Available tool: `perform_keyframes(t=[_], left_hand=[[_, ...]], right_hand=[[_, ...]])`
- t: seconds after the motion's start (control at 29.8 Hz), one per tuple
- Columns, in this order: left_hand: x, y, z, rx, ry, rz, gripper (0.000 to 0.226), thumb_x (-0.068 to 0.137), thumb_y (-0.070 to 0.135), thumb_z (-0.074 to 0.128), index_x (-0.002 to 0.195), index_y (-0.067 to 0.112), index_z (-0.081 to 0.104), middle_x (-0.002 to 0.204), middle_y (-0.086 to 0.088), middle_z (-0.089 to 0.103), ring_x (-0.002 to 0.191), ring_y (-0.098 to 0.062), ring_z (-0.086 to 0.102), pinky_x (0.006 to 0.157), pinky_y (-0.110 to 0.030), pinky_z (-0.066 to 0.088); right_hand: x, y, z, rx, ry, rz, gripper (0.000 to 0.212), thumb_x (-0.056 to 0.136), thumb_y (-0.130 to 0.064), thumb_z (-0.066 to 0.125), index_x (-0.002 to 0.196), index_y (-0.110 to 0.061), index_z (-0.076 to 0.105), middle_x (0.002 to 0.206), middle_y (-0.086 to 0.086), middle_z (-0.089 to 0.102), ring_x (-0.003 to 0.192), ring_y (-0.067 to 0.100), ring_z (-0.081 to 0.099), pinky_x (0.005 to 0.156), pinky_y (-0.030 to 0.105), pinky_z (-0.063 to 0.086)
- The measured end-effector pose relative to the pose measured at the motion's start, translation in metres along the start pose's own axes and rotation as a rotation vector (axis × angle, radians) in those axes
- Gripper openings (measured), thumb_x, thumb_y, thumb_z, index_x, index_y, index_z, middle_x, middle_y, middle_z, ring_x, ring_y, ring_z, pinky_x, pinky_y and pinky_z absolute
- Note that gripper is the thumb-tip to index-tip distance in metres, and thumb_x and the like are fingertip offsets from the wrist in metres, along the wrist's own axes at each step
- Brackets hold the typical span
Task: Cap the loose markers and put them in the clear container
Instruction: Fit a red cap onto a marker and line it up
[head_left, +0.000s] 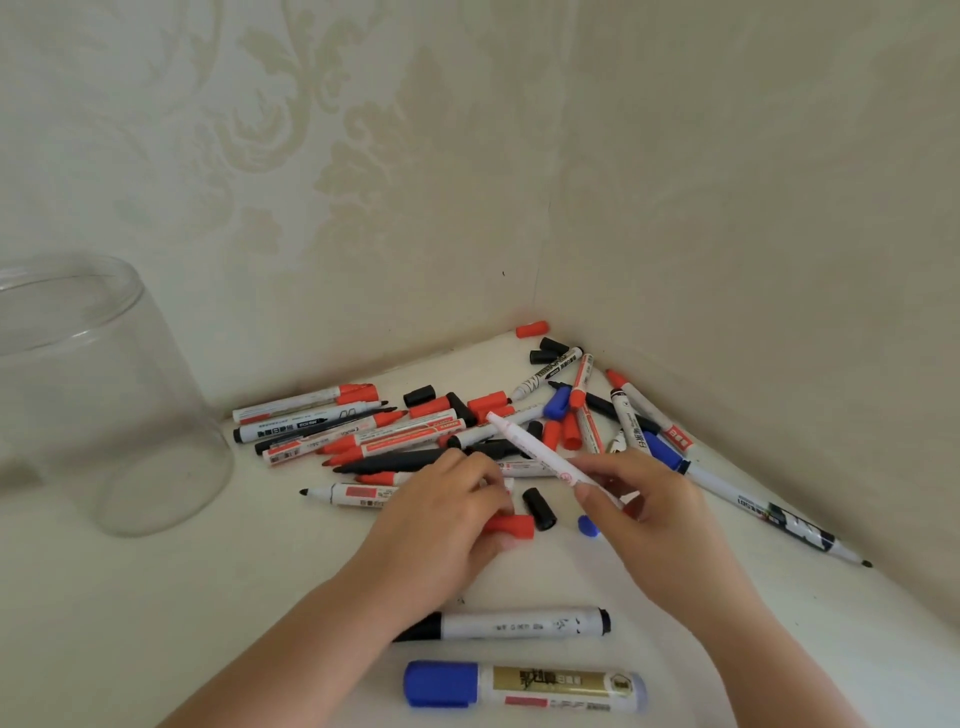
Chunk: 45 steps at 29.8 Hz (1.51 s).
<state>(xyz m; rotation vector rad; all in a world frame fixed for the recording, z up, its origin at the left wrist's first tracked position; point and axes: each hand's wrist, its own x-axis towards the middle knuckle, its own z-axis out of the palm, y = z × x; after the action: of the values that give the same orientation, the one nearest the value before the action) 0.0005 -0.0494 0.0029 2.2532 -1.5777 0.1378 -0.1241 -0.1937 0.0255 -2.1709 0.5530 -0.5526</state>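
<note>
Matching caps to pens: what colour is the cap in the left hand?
Red cap, held by the left hand; head view.

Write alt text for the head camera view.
A person's right hand holds an uncapped white marker while the left hand grips a red cap, above a pile of loose markers. An empty clear container stands at left.

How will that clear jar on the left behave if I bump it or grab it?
The clear jar looks like smooth glass, so it is probably slippery and breakable. It stands upright, wide and apparently empty, so a light bump would more likely slide it than tip it. It sits apart from the markers, and neither the left hand nor the right hand touches it.
</note>
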Motion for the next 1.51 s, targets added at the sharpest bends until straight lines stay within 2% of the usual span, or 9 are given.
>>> perform_keyframes(t=[0.17, 0.27, 0.4, 0.6, 0.67, 1.07, 1.21, 1.37, 1.51], left_hand=[[-0.004, -0.009, -0.023, -0.149, 0.073, -0.089, 0.014, 0.076, 0.041, 0.059, 0.087, 0.033, 0.054, 0.093, 0.021, 0.055, 0.088, 0.005, 0.048, 0.078, -0.010, 0.036], [-0.020, -0.025, -0.033, -0.298, 0.170, -0.234, 0.024, 0.075, 0.031, 0.069, 0.079, 0.041, 0.048, 0.082, 0.025, 0.060, 0.086, 0.013, 0.053, 0.070, -0.002, 0.037], [-0.037, -0.038, -0.032, -0.463, 0.280, -0.354, 0.021, 0.069, 0.023, 0.075, 0.076, 0.034, 0.059, 0.091, 0.030, 0.060, 0.084, 0.008, 0.055, 0.068, -0.001, 0.036], [-0.041, -0.044, -0.044, -0.511, 0.323, -0.336, 0.018, 0.062, 0.035, 0.072, 0.075, 0.036, 0.060, 0.091, 0.026, 0.062, 0.082, 0.006, 0.056, 0.070, -0.003, 0.037], [-0.042, -0.044, -0.044, -0.493, 0.307, -0.310, 0.024, 0.064, 0.027, 0.079, 0.078, 0.034, 0.061, 0.091, 0.023, 0.062, 0.082, 0.006, 0.056, 0.068, -0.002, 0.037], [-0.042, -0.040, -0.040, -0.480, 0.239, -0.235, 0.025, 0.061, 0.050, 0.075, 0.078, 0.040, 0.058, 0.089, 0.033, 0.060, 0.083, 0.009, 0.055, 0.073, -0.002, 0.037], [-0.043, -0.039, -0.034, -0.507, 0.166, -0.222, 0.031, 0.063, 0.059, 0.059, 0.090, 0.043, 0.060, 0.091, 0.026, 0.063, 0.082, -0.001, 0.059, 0.071, -0.010, 0.042], [-0.042, -0.033, -0.032, -0.505, 0.041, -0.153, 0.033, 0.069, 0.077, 0.040, 0.085, 0.053, 0.057, 0.101, 0.031, 0.058, 0.089, 0.004, 0.056, 0.072, -0.009, 0.042], [-0.042, -0.029, -0.031, -0.518, -0.004, -0.171, 0.017, 0.072, 0.048, 0.066, 0.087, 0.043, 0.061, 0.099, 0.032, 0.059, 0.087, 0.006, 0.058, 0.073, -0.010, 0.045]], right_hand=[[0.004, 0.001, -0.006, 0.111, 0.034, 0.066, 0.021, 0.088, -0.016, 0.057, 0.097, -0.035, 0.063, 0.087, -0.006, 0.062, 0.064, -0.006, 0.052, 0.053, 0.004, 0.038], [0.003, 0.000, -0.005, 0.136, -0.008, 0.024, 0.024, 0.086, -0.013, 0.059, 0.093, -0.036, 0.064, 0.081, -0.010, 0.061, 0.063, -0.005, 0.053, 0.056, 0.005, 0.037], [0.000, -0.001, -0.001, 0.072, -0.081, -0.092, 0.034, 0.083, -0.008, 0.063, 0.089, -0.042, 0.065, 0.089, -0.022, 0.059, 0.083, 0.002, 0.054, 0.068, 0.007, 0.039], [0.000, 0.002, 0.008, 0.050, -0.103, -0.127, 0.048, 0.081, -0.008, 0.065, 0.095, -0.053, 0.058, 0.093, -0.021, 0.059, 0.088, 0.007, 0.056, 0.071, 0.011, 0.042], [0.000, 0.001, 0.009, 0.047, -0.105, -0.131, 0.049, 0.080, -0.008, 0.065, 0.096, -0.053, 0.058, 0.093, -0.022, 0.059, 0.088, 0.006, 0.055, 0.070, 0.008, 0.041], [-0.003, -0.003, 0.008, 0.046, -0.148, -0.141, 0.037, 0.080, -0.007, 0.066, 0.087, -0.043, 0.065, 0.097, -0.024, 0.060, 0.091, 0.001, 0.057, 0.072, 0.005, 0.040], [-0.005, -0.004, 0.010, 0.036, -0.193, -0.161, 0.038, 0.080, -0.010, 0.066, 0.094, -0.046, 0.065, 0.100, -0.020, 0.060, 0.094, 0.006, 0.058, 0.076, 0.011, 0.043], [-0.008, -0.010, 0.009, 0.000, -0.242, -0.130, 0.029, 0.081, -0.020, 0.065, 0.092, -0.047, 0.065, 0.096, -0.023, 0.062, 0.083, 0.009, 0.059, 0.072, 0.018, 0.046], [-0.010, -0.014, 0.010, 0.015, -0.310, -0.024, 0.022, 0.084, -0.025, 0.060, 0.084, -0.047, 0.063, 0.070, -0.027, 0.063, 0.054, 0.001, 0.053, 0.054, 0.011, 0.042]])
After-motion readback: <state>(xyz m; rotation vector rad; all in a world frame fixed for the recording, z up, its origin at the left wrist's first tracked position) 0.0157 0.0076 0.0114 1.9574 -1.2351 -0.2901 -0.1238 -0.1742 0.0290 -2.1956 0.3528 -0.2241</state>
